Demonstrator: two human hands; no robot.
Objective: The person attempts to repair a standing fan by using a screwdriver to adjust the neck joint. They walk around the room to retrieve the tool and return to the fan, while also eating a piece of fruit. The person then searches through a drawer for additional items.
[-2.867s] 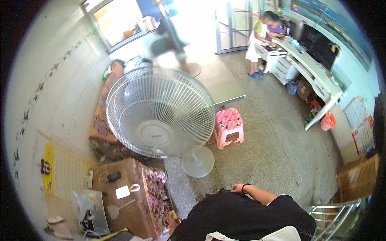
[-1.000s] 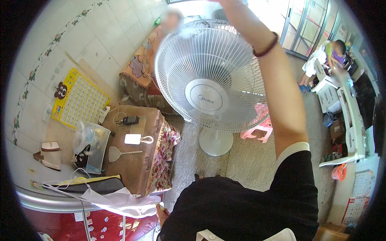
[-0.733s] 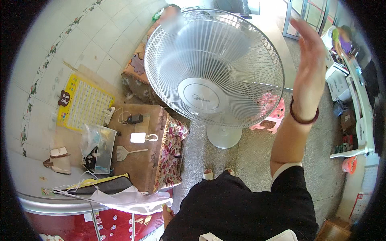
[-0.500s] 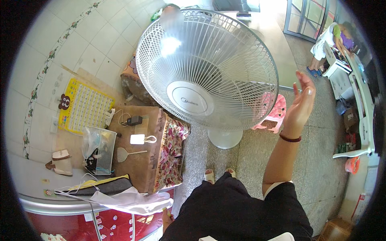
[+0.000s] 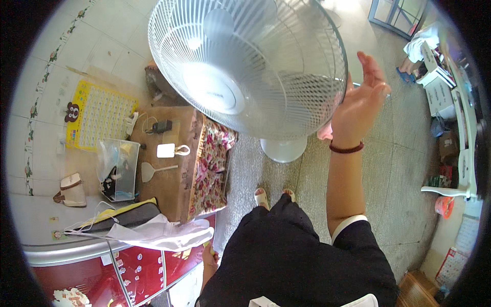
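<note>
A large floor fan (image 5: pixel 204 94) with a pale wire cage and a white round base (image 5: pixel 283 149) stands in front of me. My right hand (image 5: pixel 360 105) is raised at the cage's right edge, its fingers apart and nothing in it. It overlaps the rim in view, and I cannot tell whether it touches. A dark red band (image 5: pixel 347 148) circles that wrist. Low at my left side, beside a sheer white cloth (image 5: pixel 163 233), is my left hand (image 5: pixel 210 258). Its fingers look curled around something small and yellowish, mostly hidden.
Left of the fan, a brown-topped, floral-sided seat (image 5: pixel 171 197) bears a fly swatter (image 5: pixel 156 171), a white tag (image 5: pixel 165 150), a black adapter (image 5: pixel 162 126) and a clear bin (image 5: pixel 123 169). Behind my right hand is a pink stool (image 5: pixel 325 132). White shelving (image 5: pixel 463 133) lines the right wall, with a person beyond.
My right hand has moved left, up to the fan cage's rim. The whole scene has shifted in view, with the fan now higher up. My left hand stays low by the cloth.
</note>
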